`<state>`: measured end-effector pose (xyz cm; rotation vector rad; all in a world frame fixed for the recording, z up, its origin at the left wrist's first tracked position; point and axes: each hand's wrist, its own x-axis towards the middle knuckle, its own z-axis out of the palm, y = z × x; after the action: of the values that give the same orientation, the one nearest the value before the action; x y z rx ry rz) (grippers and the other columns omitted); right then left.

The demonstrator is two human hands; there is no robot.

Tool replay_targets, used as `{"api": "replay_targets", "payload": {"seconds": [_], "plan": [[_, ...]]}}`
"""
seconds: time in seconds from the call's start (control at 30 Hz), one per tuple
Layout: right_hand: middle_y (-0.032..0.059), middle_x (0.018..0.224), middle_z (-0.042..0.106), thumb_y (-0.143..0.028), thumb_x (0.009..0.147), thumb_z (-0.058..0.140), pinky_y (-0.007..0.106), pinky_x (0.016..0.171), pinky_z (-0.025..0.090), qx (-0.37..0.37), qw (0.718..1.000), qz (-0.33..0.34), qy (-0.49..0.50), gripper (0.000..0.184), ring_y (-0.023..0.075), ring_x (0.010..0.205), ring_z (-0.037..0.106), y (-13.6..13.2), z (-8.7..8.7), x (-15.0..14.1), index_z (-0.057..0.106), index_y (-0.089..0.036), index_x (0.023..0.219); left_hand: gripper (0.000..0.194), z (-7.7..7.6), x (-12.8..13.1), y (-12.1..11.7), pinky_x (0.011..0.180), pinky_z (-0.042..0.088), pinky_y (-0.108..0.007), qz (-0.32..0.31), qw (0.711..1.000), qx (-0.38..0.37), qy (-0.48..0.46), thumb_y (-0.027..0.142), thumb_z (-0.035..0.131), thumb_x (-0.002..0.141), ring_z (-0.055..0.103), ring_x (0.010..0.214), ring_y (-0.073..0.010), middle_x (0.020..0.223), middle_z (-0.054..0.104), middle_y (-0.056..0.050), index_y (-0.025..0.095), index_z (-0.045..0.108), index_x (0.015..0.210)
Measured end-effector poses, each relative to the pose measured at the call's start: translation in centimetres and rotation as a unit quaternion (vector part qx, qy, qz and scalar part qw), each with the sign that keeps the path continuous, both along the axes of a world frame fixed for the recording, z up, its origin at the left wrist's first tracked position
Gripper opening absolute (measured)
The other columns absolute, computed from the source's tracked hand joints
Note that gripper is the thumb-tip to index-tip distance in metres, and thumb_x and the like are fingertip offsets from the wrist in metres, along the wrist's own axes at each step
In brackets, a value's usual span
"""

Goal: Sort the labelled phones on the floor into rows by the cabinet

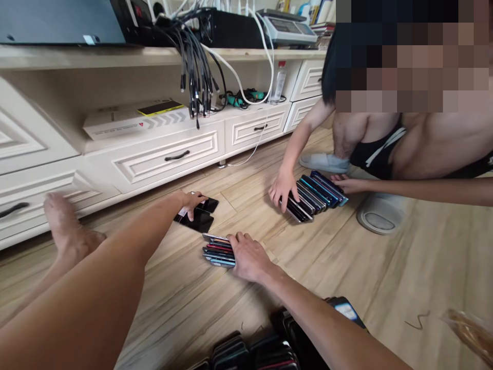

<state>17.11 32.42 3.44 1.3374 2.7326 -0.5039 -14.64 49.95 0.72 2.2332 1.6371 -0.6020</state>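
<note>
My left hand (191, 201) reaches forward and rests with curled fingers on two black phones (196, 220) lying flat on the wooden floor. My right hand (248, 255) is pressed against the right side of a row of phones standing on edge (217, 250), fingers wrapped over them. Across from me another person crouches, both hands (283, 190) clasped around a longer row of phones (314, 194).
A white drawer cabinet (165, 159) runs along the left with a bundle of hanging charger cables (196, 72) and a flat box (131, 123). More phones (265, 349) lie near my body. Grey slippers (379, 216) are beside the other person. My bare foot (65, 226) is at the left.
</note>
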Motion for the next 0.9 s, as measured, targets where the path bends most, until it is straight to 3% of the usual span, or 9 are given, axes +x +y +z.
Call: {"api": "replay_targets", "payload": {"seconds": [0.13, 0.3, 0.43, 0.53, 0.63, 0.7, 0.8, 0.9], "plan": [[0.0131, 0.122, 0.061, -0.028, 0.069, 0.077, 0.040, 0.086, 0.051, -0.013, 1.000, -0.013, 0.001, 0.072, 0.0313, 0.109, 0.060, 0.0, 0.1, 2.0, 0.051, -0.022, 0.135, 0.138, 1.1, -0.1, -4.2, 0.109, 0.045, -0.057, 0.026, 0.999, -0.036, 0.015, 0.041, 0.097, 0.041, 0.039, 0.141, -0.0467, 0.166, 0.028, -0.014, 0.040, 0.029, 0.162], [0.0133, 0.122, 0.060, -0.026, 0.065, 0.079, 0.041, 0.093, 0.049, -0.025, 0.998, -0.057, 0.005, 0.076, 0.0333, 0.114, 0.058, 0.2, 0.1, 5.1, 0.052, -0.022, 0.136, 0.125, 2.2, 0.4, -11.0, 0.109, 0.045, -0.059, 0.032, 0.999, -0.026, -0.015, 0.038, 0.093, 0.050, 0.036, 0.141, -0.0461, 0.165, 0.029, -0.015, 0.037, 0.035, 0.160], [0.0138, 0.124, 0.061, -0.025, 0.062, 0.081, 0.042, 0.095, 0.048, -0.062, 0.993, -0.093, 0.032, 0.078, 0.0349, 0.119, 0.058, 0.7, 0.4, 5.5, 0.052, -0.020, 0.134, 0.120, 2.3, 1.5, -16.8, 0.110, 0.045, -0.054, 0.020, 0.998, -0.013, -0.066, 0.033, 0.094, 0.049, 0.036, 0.143, -0.0442, 0.164, 0.032, -0.014, 0.037, 0.041, 0.157], [0.0126, 0.122, 0.064, -0.026, 0.061, 0.083, 0.038, 0.089, 0.050, -0.123, 0.983, -0.113, 0.070, 0.075, 0.0316, 0.112, 0.063, 1.5, 0.8, 5.1, 0.054, -0.018, 0.129, 0.121, 2.1, 2.1, -20.7, 0.113, 0.043, -0.055, 0.028, 0.994, 0.005, -0.101, 0.032, 0.095, 0.049, 0.035, 0.144, -0.0440, 0.165, 0.031, -0.014, 0.034, 0.040, 0.157], [0.0087, 0.116, 0.070, -0.030, 0.067, 0.082, 0.030, 0.082, 0.053, -0.207, 0.966, -0.108, 0.115, 0.069, 0.0243, 0.102, 0.068, 2.2, 1.5, 4.1, 0.053, -0.016, 0.128, 0.120, 1.8, 2.1, -23.6, 0.109, 0.044, -0.060, 0.128, 0.988, 0.032, -0.084, 0.037, 0.092, 0.057, 0.031, 0.147, -0.0429, 0.166, 0.026, -0.016, 0.032, 0.030, 0.160], [0.0078, 0.117, 0.071, -0.031, 0.071, 0.079, 0.028, 0.080, 0.053, -0.255, 0.953, -0.085, 0.139, 0.065, 0.0222, 0.102, 0.069, 2.5, 2.0, 2.7, 0.053, -0.015, 0.128, 0.111, 1.6, 1.8, -25.0, 0.103, 0.047, -0.063, 0.195, 0.978, 0.039, -0.067, 0.043, 0.089, 0.062, 0.036, 0.144, -0.0434, 0.159, 0.035, -0.020, 0.027, 0.033, 0.157], [0.0062, 0.118, 0.073, -0.032, 0.071, 0.079, 0.028, 0.080, 0.054, -0.311, 0.938, -0.033, 0.153, 0.061, 0.0224, 0.103, 0.070, 2.8, 2.2, -1.0, 0.058, -0.017, 0.126, 0.090, 1.3, 1.6, -26.5, 0.097, 0.052, -0.059, 0.222, 0.972, 0.032, -0.067, 0.044, 0.087, 0.064, 0.046, 0.133, -0.0419, 0.140, 0.049, -0.019, 0.023, 0.049, 0.143], [0.0047, 0.115, 0.075, -0.035, 0.070, 0.081, 0.029, 0.080, 0.055, -0.346, 0.928, 0.015, 0.139, 0.059, 0.0239, 0.103, 0.072, 3.6, 1.7, -5.6, 0.063, -0.019, 0.124, 0.072, 1.0, 1.7, -28.0, 0.096, 0.053, -0.053, 0.218, 0.972, 0.027, -0.076, 0.042, 0.085, 0.066, 0.049, 0.128, -0.0393, 0.133, 0.052, -0.015, 0.025, 0.058, 0.130]]}}
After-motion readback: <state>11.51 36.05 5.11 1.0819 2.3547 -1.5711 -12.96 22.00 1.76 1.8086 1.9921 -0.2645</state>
